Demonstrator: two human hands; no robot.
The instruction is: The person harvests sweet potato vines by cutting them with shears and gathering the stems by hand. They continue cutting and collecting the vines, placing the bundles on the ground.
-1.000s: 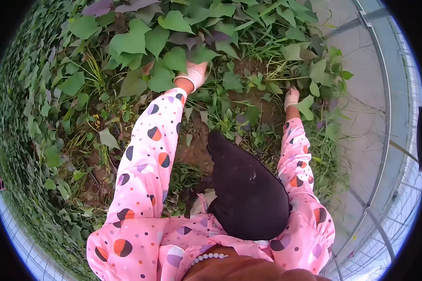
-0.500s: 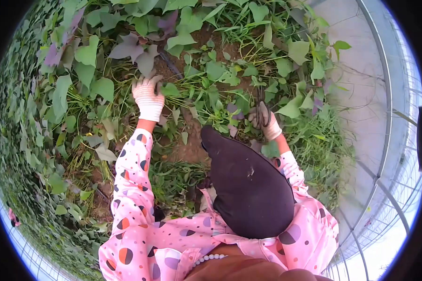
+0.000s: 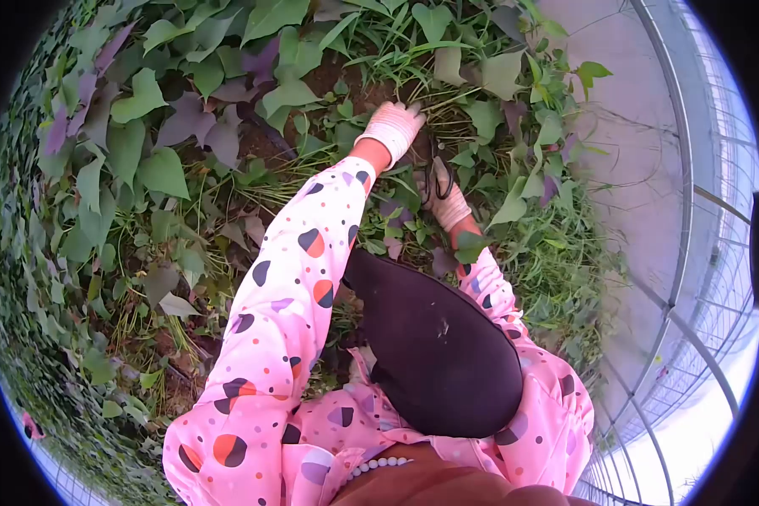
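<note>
My left hand (image 3: 394,128), in a pale striped glove, reaches into the leafy vines near the top middle. Its fingers are curled around thin green vine stems (image 3: 451,108), though the fingertips are partly hidden. Just below and to the right is my right hand (image 3: 444,198), also gloved. It is closed on dark-handled scissors (image 3: 435,179), whose loops show over the fingers. The blades point up among the stems below my left hand and are mostly hidden by leaves.
Broad green and purple leaves (image 3: 164,173) cover the ground on the left. Grass (image 3: 557,253) grows along the right edge, beside a pale sheet wall (image 3: 628,160) and metal framing (image 3: 687,177). A dark cap-like shape (image 3: 438,346) blocks the lower middle.
My left hand has moved right and up, from the left stems to beside the scissors. My right hand has shifted slightly up and left, still holding the scissors.
</note>
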